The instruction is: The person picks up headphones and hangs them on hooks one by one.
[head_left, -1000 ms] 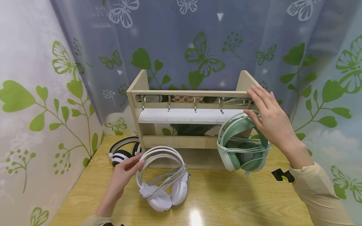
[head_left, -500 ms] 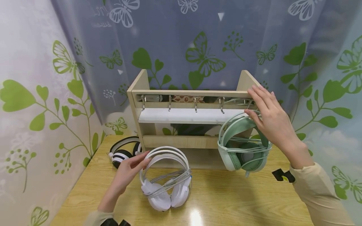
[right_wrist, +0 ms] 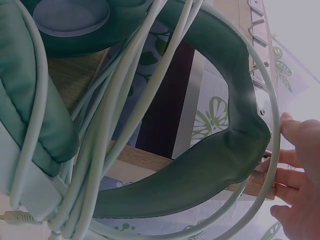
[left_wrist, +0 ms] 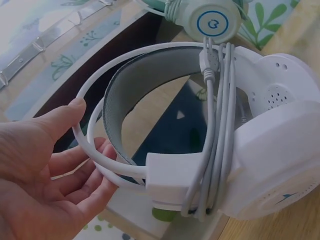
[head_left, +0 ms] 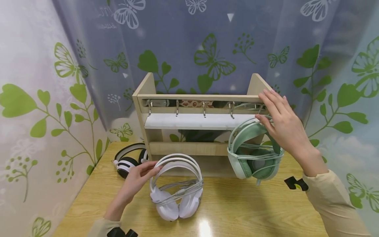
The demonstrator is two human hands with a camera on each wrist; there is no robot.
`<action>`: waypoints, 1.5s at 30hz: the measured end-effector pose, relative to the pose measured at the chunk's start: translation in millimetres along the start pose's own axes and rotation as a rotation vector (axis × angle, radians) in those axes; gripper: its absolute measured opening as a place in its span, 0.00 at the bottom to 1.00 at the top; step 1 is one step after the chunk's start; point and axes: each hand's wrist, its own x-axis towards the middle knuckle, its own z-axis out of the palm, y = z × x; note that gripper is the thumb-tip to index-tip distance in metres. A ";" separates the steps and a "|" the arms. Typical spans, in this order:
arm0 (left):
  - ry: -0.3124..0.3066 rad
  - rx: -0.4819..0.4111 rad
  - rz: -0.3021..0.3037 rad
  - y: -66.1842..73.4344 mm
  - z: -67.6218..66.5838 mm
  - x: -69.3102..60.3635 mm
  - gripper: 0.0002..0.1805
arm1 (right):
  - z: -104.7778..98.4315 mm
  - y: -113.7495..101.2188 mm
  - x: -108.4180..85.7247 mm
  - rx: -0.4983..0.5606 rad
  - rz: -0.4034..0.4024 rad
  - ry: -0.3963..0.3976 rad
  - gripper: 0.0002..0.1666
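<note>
My left hand (head_left: 134,181) pinches the headband of white headphones (head_left: 165,205) between thumb and fingers. Their grey cable is wrapped across the ear cups, and whether the cups touch the table cannot be told. In the left wrist view, the fingers (left_wrist: 87,187) lie under the thin headband arcs of these headphones (left_wrist: 175,180). At the rack's right end, light green headphones (head_left: 238,164) hang below the top board, their cable wound around them. My right hand (head_left: 285,121) rests with extended fingers on that board's corner, its thumb near the green headband (right_wrist: 240,135).
A wooden rack (head_left: 189,148) stands on the table (head_left: 237,210), with several metal hooks (head_left: 204,109) under its top board and a white shelf (head_left: 189,121) behind. Black-and-white headphones (head_left: 127,161) lie left of the rack. A patterned curtain (head_left: 177,39) hangs behind.
The left hand has moved slightly to the right, bringing the white headphones along. The right hand and the green headphones have stayed in place.
</note>
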 end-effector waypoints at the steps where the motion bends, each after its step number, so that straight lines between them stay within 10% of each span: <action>1: 0.009 0.004 0.008 -0.4 0.7 0.9 0.23 | 0.2 0.0 0.1 0.001 -0.001 0.002 0.38; 45: 0.120 0.068 0.083 11.0 13.2 10.2 0.19 | -0.3 0.4 -0.3 -0.011 0.005 -0.007 0.37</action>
